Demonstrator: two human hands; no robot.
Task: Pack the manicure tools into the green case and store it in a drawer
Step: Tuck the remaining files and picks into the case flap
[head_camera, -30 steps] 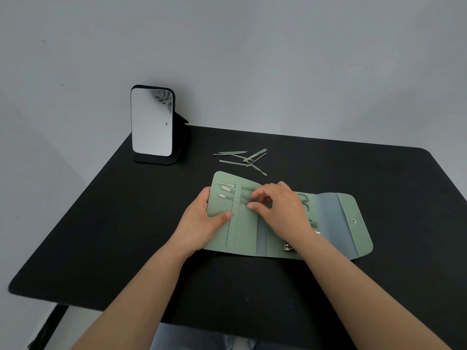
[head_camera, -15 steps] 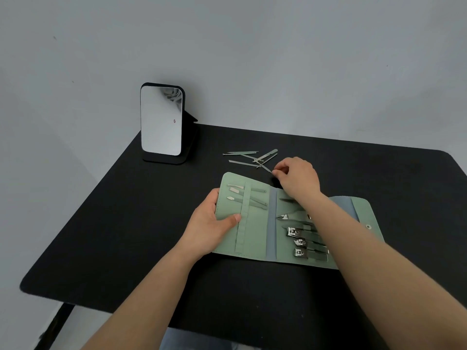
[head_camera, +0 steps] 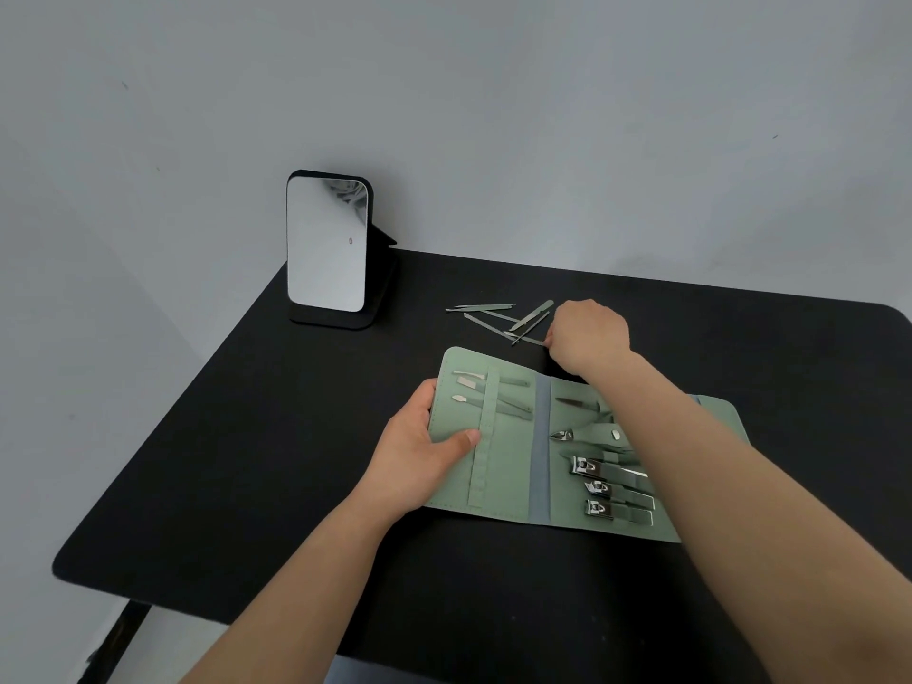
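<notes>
The green case (head_camera: 508, 466) lies unfolded on the black table (head_camera: 247, 461). Its left panel holds three slim tools (head_camera: 474, 387) under a strap; its right panel holds nippers (head_camera: 567, 434) and three nail clippers (head_camera: 602, 488). My left hand (head_camera: 419, 451) grips the case's left edge, thumb on top. Several loose slim tools (head_camera: 498, 320) lie in a pile beyond the case. My right hand (head_camera: 587, 338) is at the right end of that pile, its fingertips pinching the end of one loose tool (head_camera: 530, 340). My right forearm hides part of the case's right side.
A standing mirror (head_camera: 328, 249) on a black base stands at the table's back left corner. A grey wall rises behind the table. The table's front edge and left edge drop off close to the case's side.
My right hand left the case's middle and moved up to the loose tools behind it. The left hand stayed on the case's left edge. The view shifted slightly.
</notes>
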